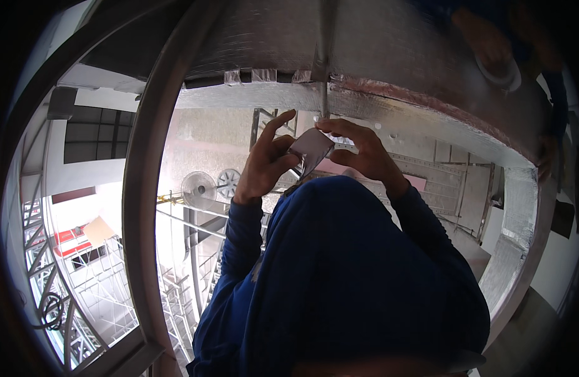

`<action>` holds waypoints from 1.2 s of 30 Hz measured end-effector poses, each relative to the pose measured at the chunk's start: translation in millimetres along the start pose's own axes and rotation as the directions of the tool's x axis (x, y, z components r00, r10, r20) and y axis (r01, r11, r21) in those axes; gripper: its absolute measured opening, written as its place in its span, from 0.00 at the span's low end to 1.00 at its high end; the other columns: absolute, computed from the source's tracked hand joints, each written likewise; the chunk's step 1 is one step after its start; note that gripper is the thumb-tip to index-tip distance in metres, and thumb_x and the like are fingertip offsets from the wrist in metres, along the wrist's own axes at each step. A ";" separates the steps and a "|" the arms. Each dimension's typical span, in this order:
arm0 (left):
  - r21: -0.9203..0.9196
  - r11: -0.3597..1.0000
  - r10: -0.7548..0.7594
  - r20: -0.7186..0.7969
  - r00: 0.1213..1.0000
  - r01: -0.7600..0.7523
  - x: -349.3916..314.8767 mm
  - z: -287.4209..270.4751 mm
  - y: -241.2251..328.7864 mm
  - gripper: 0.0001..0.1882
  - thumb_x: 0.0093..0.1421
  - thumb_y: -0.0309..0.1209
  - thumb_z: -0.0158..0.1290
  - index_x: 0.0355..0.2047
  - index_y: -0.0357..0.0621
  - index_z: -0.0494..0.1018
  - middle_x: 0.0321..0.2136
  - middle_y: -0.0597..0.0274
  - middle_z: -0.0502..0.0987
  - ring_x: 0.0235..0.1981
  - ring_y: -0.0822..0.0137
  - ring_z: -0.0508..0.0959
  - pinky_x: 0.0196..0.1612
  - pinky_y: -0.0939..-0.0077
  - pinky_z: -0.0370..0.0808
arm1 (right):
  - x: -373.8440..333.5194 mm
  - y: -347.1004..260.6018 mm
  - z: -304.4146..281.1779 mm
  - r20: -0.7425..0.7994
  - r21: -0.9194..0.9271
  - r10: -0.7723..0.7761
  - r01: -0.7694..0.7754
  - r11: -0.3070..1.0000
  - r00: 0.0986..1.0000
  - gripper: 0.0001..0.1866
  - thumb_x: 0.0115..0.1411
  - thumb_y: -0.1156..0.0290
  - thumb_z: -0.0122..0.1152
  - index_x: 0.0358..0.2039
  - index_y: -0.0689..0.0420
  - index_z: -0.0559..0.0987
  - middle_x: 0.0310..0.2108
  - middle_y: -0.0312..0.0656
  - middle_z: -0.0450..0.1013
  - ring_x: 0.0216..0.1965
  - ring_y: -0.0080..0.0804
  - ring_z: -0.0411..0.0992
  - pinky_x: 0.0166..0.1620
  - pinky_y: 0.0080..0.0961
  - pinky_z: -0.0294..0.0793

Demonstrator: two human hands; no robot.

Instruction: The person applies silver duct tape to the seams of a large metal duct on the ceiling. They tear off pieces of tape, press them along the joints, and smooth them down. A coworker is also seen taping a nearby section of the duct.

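A small, roughly square piece of silvery foil tape [313, 146] is between my two hands, its lower part curled and shiny. My left hand [264, 164] pinches its left edge between the thumb and bent fingers, while the index finger points up and away. On the other side, my right hand [367, 152] has its index fingertip at the top edge and its thumb near the right edge. Above them runs a foil-covered duct edge [258, 95], with several short foil strips [264, 76] hanging along its dark upper band.
Dark metal beams [150, 157] rise at the left. At the upper right, another person's hand [487, 41] is beside a white roll [504, 76]. Foil-wrapped panels [522, 201] border the right. Far below are scaffolding [104, 283] and a round fan-like object [200, 188].
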State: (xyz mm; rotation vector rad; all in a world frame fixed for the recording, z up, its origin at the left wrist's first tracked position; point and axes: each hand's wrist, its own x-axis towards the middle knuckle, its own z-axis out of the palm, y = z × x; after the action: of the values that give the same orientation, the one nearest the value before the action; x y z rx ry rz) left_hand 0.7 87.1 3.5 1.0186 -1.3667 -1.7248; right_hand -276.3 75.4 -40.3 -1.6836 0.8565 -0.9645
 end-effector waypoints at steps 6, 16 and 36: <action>0.126 0.991 -0.049 0.082 0.995 0.039 5.9 9.7 6.4 0.44 0.65 0.16 0.54 0.81 0.45 0.54 0.42 0.57 0.82 0.43 0.69 0.80 0.53 0.70 0.77 | -0.9 -3.1 -7.8 0.011 -0.001 0.049 -0.049 0.999 0.999 0.27 0.63 0.77 0.75 0.63 0.54 0.82 0.64 0.46 0.78 0.64 0.44 0.78 0.67 0.42 0.79; 0.405 0.914 -0.086 0.129 0.988 0.027 14.3 19.8 23.3 0.44 0.64 0.12 0.55 0.80 0.47 0.56 0.42 0.46 0.85 0.48 0.56 0.86 0.55 0.58 0.80 | -1.2 -15.4 -5.3 -0.011 -0.152 -0.027 0.025 0.988 1.000 0.20 0.58 0.76 0.79 0.51 0.60 0.87 0.50 0.48 0.82 0.50 0.44 0.83 0.55 0.39 0.83; 0.550 0.835 -0.124 0.180 0.976 0.005 20.4 24.4 31.7 0.44 0.64 0.13 0.58 0.79 0.49 0.57 0.42 0.45 0.85 0.50 0.50 0.88 0.55 0.53 0.82 | -7.3 -9.1 1.7 -0.043 -0.115 -0.007 0.002 0.993 0.999 0.10 0.61 0.75 0.76 0.43 0.61 0.88 0.41 0.45 0.81 0.41 0.40 0.81 0.48 0.37 0.80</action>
State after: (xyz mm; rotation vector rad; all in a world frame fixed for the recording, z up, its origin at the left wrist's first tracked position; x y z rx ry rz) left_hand -28.5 73.3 34.6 1.2183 -2.0635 -1.5471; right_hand -277.1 85.0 -33.5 -1.7681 0.9529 -0.9732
